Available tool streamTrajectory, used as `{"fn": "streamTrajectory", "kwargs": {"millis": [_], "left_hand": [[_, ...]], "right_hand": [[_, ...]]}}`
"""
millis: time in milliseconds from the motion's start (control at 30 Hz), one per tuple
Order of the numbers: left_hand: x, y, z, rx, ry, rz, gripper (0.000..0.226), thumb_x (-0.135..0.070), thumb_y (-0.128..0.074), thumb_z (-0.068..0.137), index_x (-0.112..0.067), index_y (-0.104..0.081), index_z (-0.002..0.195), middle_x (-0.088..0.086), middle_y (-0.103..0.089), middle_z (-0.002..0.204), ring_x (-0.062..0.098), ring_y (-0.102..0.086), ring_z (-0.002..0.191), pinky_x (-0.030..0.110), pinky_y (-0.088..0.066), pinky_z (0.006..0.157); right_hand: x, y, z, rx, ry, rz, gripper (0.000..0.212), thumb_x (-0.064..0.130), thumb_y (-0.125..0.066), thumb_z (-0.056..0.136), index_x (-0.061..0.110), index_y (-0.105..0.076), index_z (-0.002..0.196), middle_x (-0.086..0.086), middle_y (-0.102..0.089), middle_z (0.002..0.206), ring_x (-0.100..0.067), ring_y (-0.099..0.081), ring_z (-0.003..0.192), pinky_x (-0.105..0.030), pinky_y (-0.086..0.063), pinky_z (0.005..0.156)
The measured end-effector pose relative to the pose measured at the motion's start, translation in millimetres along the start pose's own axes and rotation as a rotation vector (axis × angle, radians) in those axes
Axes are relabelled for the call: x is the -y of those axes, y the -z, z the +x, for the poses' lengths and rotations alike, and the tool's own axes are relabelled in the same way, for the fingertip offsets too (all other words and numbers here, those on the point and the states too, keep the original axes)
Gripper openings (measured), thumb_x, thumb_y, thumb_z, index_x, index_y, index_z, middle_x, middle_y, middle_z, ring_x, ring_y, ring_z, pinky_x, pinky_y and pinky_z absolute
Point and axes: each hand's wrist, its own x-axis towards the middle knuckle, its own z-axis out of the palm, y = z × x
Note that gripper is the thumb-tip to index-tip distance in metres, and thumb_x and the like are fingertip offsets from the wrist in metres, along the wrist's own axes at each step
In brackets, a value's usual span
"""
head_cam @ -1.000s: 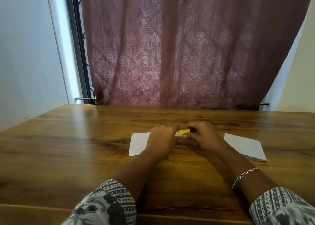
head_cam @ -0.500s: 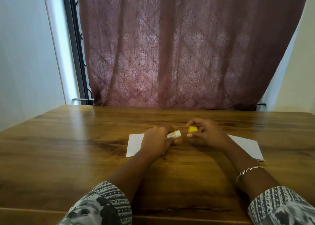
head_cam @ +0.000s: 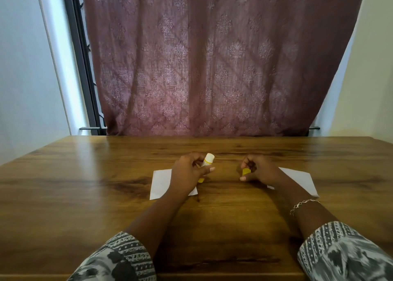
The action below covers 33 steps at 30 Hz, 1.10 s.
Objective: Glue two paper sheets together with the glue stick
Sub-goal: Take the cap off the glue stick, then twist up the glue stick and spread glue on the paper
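Head view — glue stick (head_cam: 208, 160) in left hand (head_cam: 187, 171), cap (head_cam: 246, 171) in right hand (head_cam: 260, 170) — label (head_cam: 205, 163) illegible

Mid-body of glue stick (head_cam: 208, 160) hidden by fingers of left hand (head_cam: 187, 173); label print too small to read. Most of yellow cap (head_cam: 246, 171) buried in right hand (head_cam: 260, 170) grip. Rt part of left sheet (head_cam: 159, 183) under wrist; left part of right sheet (head_cam: 297, 177) behind forearm. Both sleeves (head_cam: 119, 259) cut off at btm edge.
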Motion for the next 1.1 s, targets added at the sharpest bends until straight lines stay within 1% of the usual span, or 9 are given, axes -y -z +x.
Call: {"fn": "streamTrajectory", "kwargs": {"millis": [133, 233, 333, 467, 600, 733, 933, 1033, 1100], "left_hand": [[-1, 0, 3, -0.020, 0.041, -0.074, 0.033, -0.019, -0.073, 0.074, -0.003, -0.064, 0.102, 0.004, -0.063, 0.090, 0.010, -0.053, 0.074, 0.020, -0.043, 0.066], [-2, 1, 5, -0.039, 0.054, -0.163, 0.024, -0.016, -0.074, 0.072, -0.009, -0.060, 0.090, -0.003, -0.058, 0.074, 0.010, -0.053, 0.067, 0.022, -0.045, 0.063], [-4, 0, 5, -0.071, 0.055, -0.260, 0.022, -0.012, -0.076, 0.070, -0.011, -0.057, 0.082, 0.001, -0.060, 0.070, 0.021, -0.058, 0.069, 0.033, -0.050, 0.064], [-6, 0, 6, -0.086, 0.065, -0.332, 0.023, -0.010, -0.074, 0.072, -0.015, -0.052, 0.074, 0.000, -0.058, 0.068, 0.014, -0.057, 0.062, 0.026, -0.048, 0.057], [-7, 1, 4, -0.067, 0.084, -0.401, 0.022, -0.009, -0.073, 0.073, -0.013, -0.052, 0.072, 0.001, -0.056, 0.066, 0.009, -0.057, 0.060, 0.016, -0.048, 0.049], [-8, 1, 5, -0.030, 0.091, -0.481, 0.018, -0.008, -0.070, 0.076, 0.000, -0.056, 0.084, 0.005, -0.057, 0.069, 0.000, -0.061, 0.050, 0.011, -0.048, 0.043], [-11, 5, 13, 0.101, 0.040, -0.503, 0.011, -0.003, -0.067, 0.077, -0.011, -0.062, 0.082, 0.000, -0.060, 0.069, -0.004, -0.059, 0.052, 0.009, -0.045, 0.049], [-9, 3, 14, 0.075, 0.051, -0.468, 0.015, -0.006, -0.071, 0.075, -0.014, -0.059, 0.076, 0.000, -0.058, 0.068, 0.006, -0.057, 0.060, 0.012, -0.045, 0.050], [-9, 1, 14, 0.065, 0.062, -0.449, 0.015, -0.008, -0.071, 0.075, -0.013, -0.057, 0.076, 0.000, -0.057, 0.069, 0.011, -0.055, 0.064, 0.013, -0.045, 0.050]], "right_hand": [[0, -2, 0, 0.031, 0.001, -0.035, 0.033, 0.010, -0.080, 0.063, 0.022, -0.056, 0.082, 0.005, -0.053, 0.082, -0.018, -0.050, 0.084, -0.031, -0.043, 0.074], [19, -8, -5, -0.105, 0.130, 0.001, 0.037, 0.015, -0.078, 0.067, 0.015, -0.058, 0.097, 0.001, -0.055, 0.095, -0.014, -0.051, 0.091, -0.022, -0.043, 0.072], [44, -28, -14, -0.061, 0.246, 0.104, 0.029, 0.017, -0.076, 0.070, 0.016, -0.060, 0.095, -0.001, -0.061, 0.091, -0.016, -0.057, 0.087, -0.021, -0.045, 0.072], [57, -54, -19, 0.019, 0.283, 0.104, 0.036, 0.024, -0.077, 0.068, 0.016, -0.061, 0.099, 0.001, -0.063, 0.083, -0.009, -0.056, 0.074, -0.012, -0.043, 0.061], [53, -60, -15, -0.013, 0.285, 0.152, 0.039, 0.027, -0.077, 0.068, 0.012, -0.061, 0.101, -0.014, -0.067, 0.089, -0.023, -0.058, 0.074, -0.031, -0.045, 0.063], [50, -62, -11, -0.050, 0.281, 0.165, 0.037, 0.029, -0.076, 0.069, 0.006, -0.061, 0.093, -0.017, -0.068, 0.089, -0.035, -0.061, 0.080, -0.046, -0.050, 0.068], [47, -54, -8, 0.035, 0.219, 0.314, 0.012, 0.008, -0.066, 0.079, 0.013, -0.065, 0.090, -0.007, -0.068, 0.087, -0.019, -0.062, 0.081, -0.035, -0.049, 0.074], [45, -56, -8, 0.073, 0.196, 0.335, 0.017, 0.013, -0.067, 0.079, 0.020, -0.066, 0.093, -0.009, -0.071, 0.095, -0.025, -0.065, 0.089, -0.037, -0.050, 0.081], [47, -59, -7, 0.035, 0.195, 0.247, 0.028, 0.020, -0.073, 0.073, 0.019, -0.063, 0.098, -0.010, -0.070, 0.095, -0.023, -0.062, 0.083, -0.035, -0.050, 0.074]]}}
